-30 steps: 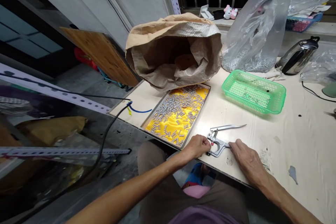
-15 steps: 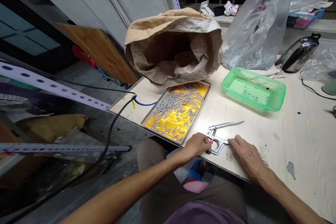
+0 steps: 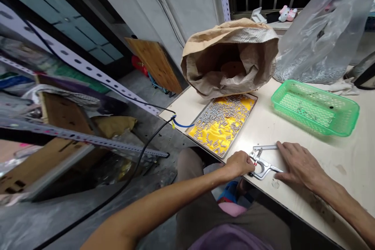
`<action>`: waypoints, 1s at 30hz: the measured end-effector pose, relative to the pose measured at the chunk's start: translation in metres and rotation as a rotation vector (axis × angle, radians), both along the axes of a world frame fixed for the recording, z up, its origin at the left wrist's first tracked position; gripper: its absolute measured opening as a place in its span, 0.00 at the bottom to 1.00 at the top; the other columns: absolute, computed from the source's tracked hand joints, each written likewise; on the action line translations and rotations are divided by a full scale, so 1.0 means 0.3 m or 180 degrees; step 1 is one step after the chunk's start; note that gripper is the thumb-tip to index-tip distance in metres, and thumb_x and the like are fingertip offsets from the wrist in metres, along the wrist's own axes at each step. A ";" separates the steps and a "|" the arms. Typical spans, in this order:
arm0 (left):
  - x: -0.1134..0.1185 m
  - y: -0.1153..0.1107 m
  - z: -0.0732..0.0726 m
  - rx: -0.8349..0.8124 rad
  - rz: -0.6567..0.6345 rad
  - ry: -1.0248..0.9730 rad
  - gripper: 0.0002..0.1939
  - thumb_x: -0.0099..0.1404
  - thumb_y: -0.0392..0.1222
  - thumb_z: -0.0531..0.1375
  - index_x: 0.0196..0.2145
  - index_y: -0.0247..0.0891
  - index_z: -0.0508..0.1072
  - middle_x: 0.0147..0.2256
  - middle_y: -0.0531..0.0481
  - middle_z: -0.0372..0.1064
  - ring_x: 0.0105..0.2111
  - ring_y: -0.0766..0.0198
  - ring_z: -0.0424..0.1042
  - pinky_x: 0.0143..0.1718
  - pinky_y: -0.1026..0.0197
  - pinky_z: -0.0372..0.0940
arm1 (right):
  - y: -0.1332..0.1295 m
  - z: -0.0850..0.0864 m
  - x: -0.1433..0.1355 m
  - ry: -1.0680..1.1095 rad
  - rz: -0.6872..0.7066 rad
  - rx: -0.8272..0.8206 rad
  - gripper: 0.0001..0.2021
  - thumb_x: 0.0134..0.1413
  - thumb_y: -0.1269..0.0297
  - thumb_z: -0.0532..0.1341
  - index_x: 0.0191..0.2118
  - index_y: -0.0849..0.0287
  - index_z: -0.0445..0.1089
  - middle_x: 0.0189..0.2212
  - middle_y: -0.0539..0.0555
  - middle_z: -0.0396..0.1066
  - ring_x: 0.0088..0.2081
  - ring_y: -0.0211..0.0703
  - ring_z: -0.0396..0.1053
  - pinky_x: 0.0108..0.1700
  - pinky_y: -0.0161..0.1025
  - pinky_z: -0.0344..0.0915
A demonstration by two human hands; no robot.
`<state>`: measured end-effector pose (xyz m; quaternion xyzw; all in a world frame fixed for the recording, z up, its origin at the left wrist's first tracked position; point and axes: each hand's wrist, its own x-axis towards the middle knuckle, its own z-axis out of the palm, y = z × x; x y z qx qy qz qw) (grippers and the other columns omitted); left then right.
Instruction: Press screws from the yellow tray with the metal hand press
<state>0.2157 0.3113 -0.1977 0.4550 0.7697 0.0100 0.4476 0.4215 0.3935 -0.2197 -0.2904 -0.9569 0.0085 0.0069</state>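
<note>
A pair of silver snap-fastener pliers (image 3: pixel 266 168) lies near the table's front edge, with a C-shaped jaw, a spring and two spread handles. My right hand (image 3: pixel 303 166) spans the handles, fingers over the end of the upper one and thumb at the lower one. At the jaw end, my left hand (image 3: pixel 238 163) is closed in a pinch; a small red part shows beside its fingertips. Whatever those fingers hold is hidden. Left of the pliers is a shallow tray (image 3: pixel 212 154) lined with yellow cloth, strewn with many small metal screw-like pieces (image 3: pixel 224 112).
A large open paper sack (image 3: pixel 228 82) stands behind the tray. To the right sits a green plastic basket (image 3: pixel 316 127) with a few small bits inside. Behind it is a clear plastic bag (image 3: pixel 325 43) of metal pieces. A black cable (image 3: pixel 137 158) hangs left of the table.
My right hand has gone from the lower handle alone to spanning both handles. The left hand keeps its pinch at the jaw. The view has turned left, so everything appears shifted right.
</note>
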 end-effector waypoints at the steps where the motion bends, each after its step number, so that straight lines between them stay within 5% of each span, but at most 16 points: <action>1: -0.001 -0.001 -0.001 0.0018 0.0002 -0.0008 0.10 0.50 0.36 0.60 0.30 0.36 0.79 0.25 0.50 0.72 0.26 0.66 0.67 0.24 0.67 0.53 | -0.001 0.004 -0.001 -0.0036 -0.0014 -0.0027 0.40 0.40 0.46 0.66 0.56 0.66 0.60 0.44 0.65 0.67 0.44 0.56 0.63 0.42 0.47 0.61; 13: -0.001 -0.005 -0.004 0.0014 -0.0221 0.0048 0.10 0.51 0.40 0.60 0.30 0.36 0.80 0.22 0.52 0.69 0.22 0.69 0.60 0.21 0.67 0.48 | -0.033 -0.008 0.010 0.0176 -0.0098 -0.0082 0.33 0.44 0.49 0.66 0.52 0.65 0.64 0.41 0.63 0.67 0.40 0.52 0.62 0.39 0.44 0.63; 25: 0.004 -0.020 0.001 -0.0055 -0.0384 0.0096 0.10 0.50 0.37 0.60 0.30 0.36 0.79 0.25 0.52 0.71 0.26 0.67 0.65 0.24 0.67 0.52 | -0.015 -0.010 0.006 0.0333 -0.0172 -0.0123 0.17 0.64 0.61 0.47 0.47 0.61 0.69 0.37 0.61 0.70 0.37 0.48 0.65 0.38 0.43 0.64; 30: 0.023 -0.028 0.013 -0.0080 -0.0374 0.0071 0.08 0.52 0.39 0.58 0.27 0.34 0.77 0.21 0.51 0.67 0.23 0.64 0.64 0.23 0.65 0.54 | -0.024 -0.058 0.048 0.0848 0.0233 -0.0065 0.29 0.57 0.46 0.52 0.57 0.61 0.62 0.42 0.63 0.70 0.41 0.54 0.66 0.41 0.48 0.67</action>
